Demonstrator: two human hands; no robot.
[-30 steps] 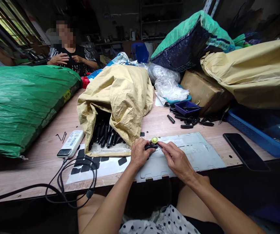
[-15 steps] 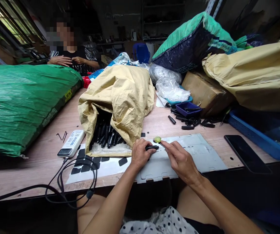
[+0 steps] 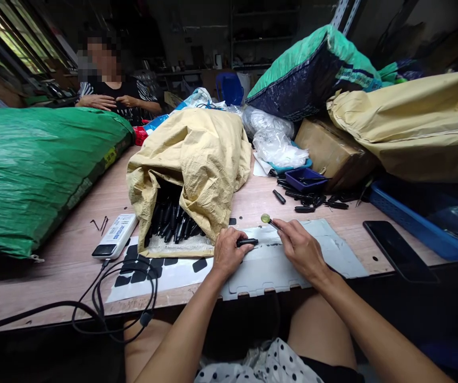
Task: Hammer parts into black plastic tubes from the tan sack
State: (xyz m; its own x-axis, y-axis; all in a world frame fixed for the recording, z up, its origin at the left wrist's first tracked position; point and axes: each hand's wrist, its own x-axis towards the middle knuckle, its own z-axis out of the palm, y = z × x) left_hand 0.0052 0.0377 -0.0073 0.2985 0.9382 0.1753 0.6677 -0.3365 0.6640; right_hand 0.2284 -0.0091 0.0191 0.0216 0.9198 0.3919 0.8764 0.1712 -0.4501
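Pinching a black tube (image 3: 248, 241) over the grey board (image 3: 326, 252), the left hand (image 3: 227, 250) rests beside the sack (image 3: 208, 149); the right hand (image 3: 301, 247) pinches a round-headed tool (image 3: 266, 218). A slack hold could let the tube roll; poor aim could catch the left hand.

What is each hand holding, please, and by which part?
Left hand: black piece, by its left end. Right hand: round-headed tool, by its handle.

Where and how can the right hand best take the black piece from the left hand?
Probably by its free end, coming from the right: the black piece points rightward, its end sticking out past the left hand, which hides the other end. The right hand, holding a round-headed tool, may need freeing first.
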